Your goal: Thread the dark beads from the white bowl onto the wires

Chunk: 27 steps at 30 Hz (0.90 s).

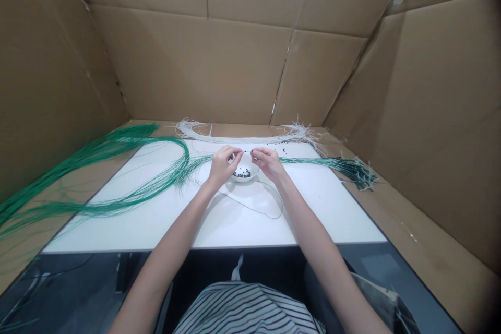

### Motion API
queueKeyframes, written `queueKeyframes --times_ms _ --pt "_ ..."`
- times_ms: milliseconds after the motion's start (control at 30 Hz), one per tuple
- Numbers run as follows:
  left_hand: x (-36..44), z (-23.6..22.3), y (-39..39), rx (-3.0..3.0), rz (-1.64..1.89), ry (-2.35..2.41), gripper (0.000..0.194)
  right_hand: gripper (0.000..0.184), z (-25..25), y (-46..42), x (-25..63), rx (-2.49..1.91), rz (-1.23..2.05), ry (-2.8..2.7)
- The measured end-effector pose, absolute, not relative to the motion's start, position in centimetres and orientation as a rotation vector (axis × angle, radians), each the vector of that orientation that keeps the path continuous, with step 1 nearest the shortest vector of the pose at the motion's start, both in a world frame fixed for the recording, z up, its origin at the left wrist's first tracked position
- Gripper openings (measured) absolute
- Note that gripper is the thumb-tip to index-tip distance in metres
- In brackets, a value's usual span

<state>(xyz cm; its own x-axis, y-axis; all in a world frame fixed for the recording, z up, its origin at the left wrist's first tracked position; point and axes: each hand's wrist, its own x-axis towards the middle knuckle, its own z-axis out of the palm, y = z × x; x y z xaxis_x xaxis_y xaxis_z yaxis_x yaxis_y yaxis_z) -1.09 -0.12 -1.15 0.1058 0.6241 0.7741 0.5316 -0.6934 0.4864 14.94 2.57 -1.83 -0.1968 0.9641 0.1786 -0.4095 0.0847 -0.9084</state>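
My left hand (222, 165) and my right hand (267, 162) are close together above a small white bowl (243, 174) of dark beads on the white table top (219, 224). Both hands have fingers pinched. A thin dark cord (270, 216) loops from them down over the table toward me. A tiny dark bead seems to sit between the fingertips, too small to be sure. What each pinch holds is hard to make out beyond the cord.
A bundle of green cords (129, 188) sweeps from the left across the table, and its ends (352, 168) lie at the right. White cords (250, 138) arc along the back. Cardboard walls (219, 62) enclose the table on three sides. Loose beads lie near the bowl.
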Motion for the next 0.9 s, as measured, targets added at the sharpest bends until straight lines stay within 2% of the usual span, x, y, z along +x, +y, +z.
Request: queueKeyframes --times_ms 900 --pt "-1.01 -1.18 -0.27 2.380 1.651 1.166 0.014 0.016 -1.84 2.68 15.00 -0.665 1.372 -1.116"
